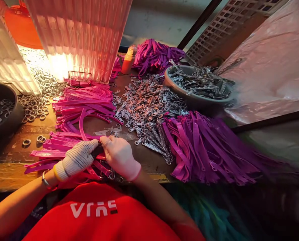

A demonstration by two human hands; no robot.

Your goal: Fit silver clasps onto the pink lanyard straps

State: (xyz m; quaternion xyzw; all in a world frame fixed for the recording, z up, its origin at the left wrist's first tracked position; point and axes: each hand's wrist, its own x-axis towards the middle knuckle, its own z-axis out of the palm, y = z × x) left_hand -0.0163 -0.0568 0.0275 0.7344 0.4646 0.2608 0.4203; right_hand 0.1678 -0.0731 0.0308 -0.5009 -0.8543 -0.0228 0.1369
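My left hand (80, 156), in a dotted white glove, is closed at the table's near edge. Close against it is my right hand (120, 157), in a plain pale glove, with its fingers pinched together. Between them is a small dark piece (98, 150) that I cannot make out clearly, and a pink strap (82, 124) curves up beside the fingertips. More pink straps (56, 142) lie under and left of my hands, some with metal rings (111, 174) at their ends. A heap of metal clasps (149, 107) spreads beyond my right hand.
Purple straps (197, 147) are piled at right, with another purple pile (157, 55) at the back. A grey bowl (197, 100) holds metal pieces. At left are loose rings (35, 107) and a dark bowl (18, 115). An orange bottle (128, 62) stands beside translucent corrugated panels (81, 33).
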